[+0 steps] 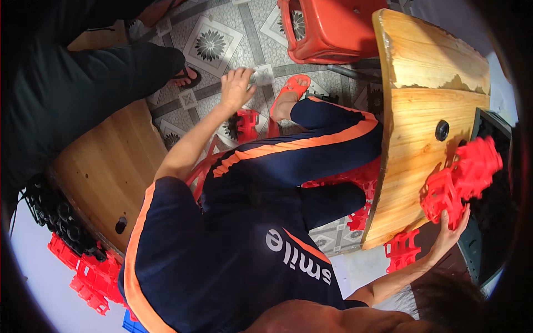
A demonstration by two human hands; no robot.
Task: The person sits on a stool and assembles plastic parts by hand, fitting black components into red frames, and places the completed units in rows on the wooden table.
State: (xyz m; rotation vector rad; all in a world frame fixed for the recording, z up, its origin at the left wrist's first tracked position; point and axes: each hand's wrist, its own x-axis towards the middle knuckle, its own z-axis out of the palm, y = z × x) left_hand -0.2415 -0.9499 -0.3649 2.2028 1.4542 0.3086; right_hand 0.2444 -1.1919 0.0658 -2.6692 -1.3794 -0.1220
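My left hand [237,90] is held out over the tiled floor, its fingers apart and nothing in it. Below its wrist, a red plastic part [247,123] lies beside my leg. On the right, my right hand [451,232] grips a red openwork plastic part [444,201] from below, at the edge of the wooden board [411,166]. A second red plastic part [477,166] is against the upper end of the first; whether the two are joined I cannot tell. A black round piece [442,130] lies on the board.
A dark bin [502,123] stands beyond the board. Another red part [402,250] is near my right forearm. A red plastic stool [338,33] stands at the top. A person in dark trousers [105,89] sits left, by another wooden board [111,161], black parts [58,213] and red parts [89,275].
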